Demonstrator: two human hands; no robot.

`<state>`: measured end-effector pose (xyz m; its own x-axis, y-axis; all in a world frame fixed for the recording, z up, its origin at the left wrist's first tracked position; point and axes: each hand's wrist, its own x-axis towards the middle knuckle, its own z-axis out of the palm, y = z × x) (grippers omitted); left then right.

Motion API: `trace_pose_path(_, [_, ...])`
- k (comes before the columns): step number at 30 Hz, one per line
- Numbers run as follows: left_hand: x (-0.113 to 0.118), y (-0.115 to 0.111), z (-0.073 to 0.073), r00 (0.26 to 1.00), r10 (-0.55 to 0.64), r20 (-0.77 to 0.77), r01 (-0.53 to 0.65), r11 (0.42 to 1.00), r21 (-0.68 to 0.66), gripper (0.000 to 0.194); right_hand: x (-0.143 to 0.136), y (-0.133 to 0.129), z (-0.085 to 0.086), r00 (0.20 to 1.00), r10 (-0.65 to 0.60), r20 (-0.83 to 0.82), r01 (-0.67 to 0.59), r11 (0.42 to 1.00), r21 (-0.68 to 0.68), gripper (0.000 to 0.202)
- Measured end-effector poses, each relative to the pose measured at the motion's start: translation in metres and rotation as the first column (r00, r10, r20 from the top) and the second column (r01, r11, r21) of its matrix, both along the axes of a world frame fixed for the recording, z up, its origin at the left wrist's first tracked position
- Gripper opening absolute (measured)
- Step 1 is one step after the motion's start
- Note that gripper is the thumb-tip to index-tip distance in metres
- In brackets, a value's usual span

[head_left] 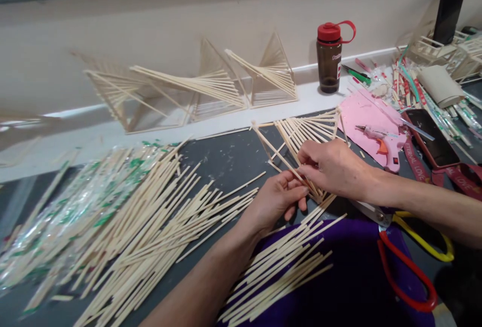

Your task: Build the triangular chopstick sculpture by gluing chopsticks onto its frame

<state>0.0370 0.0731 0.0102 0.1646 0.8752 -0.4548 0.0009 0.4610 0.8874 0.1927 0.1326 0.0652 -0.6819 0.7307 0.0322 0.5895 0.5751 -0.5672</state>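
A twisted frame of thin wooden chopsticks (pixel 297 133) lies on the dark table in front of me, its sticks fanned out between corner posts. At its near side my right hand (pixel 335 166) is closed, thumb and forefinger pinching a chopstick of the frame. My left hand (pixel 276 199) is closed on the same near stick, its fingertips almost touching the right ones. The pinched stick is partly hidden by the fingers. Below both hands, loose chopsticks (pixel 286 256) lie across purple cloth. Scissors (pixel 386 221) with red and yellow handles lie under my right forearm.
Loose chopsticks (pixel 150 226) and plastic-wrapped ones (pixel 75 211) spread over the left. Finished-looking stick frames (pixel 214 86) stand along the wall. A bottle (pixel 329 63) with a red lid stands behind. A glue gun (pixel 387 141) rests on pink sheet (pixel 356 116), beside a phone (pixel 433 138).
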Motion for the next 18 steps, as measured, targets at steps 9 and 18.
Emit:
trace_pose_path(9, [0.0012,-0.0004,-0.0004,0.998,-0.025,-0.051,0.025,1.0,-0.01,0.016,-0.0009,-0.0028,-0.0002,0.999,-0.013,0.04,0.012,1.0,0.022,0.014])
trace_pose_path(18, [0.0029,0.0016,0.001,0.998,-0.017,-0.066,0.016,1.0,-0.022,0.019,-0.0023,0.0,-0.0096,0.998,0.033,0.06,-0.039,0.995,0.092,0.016])
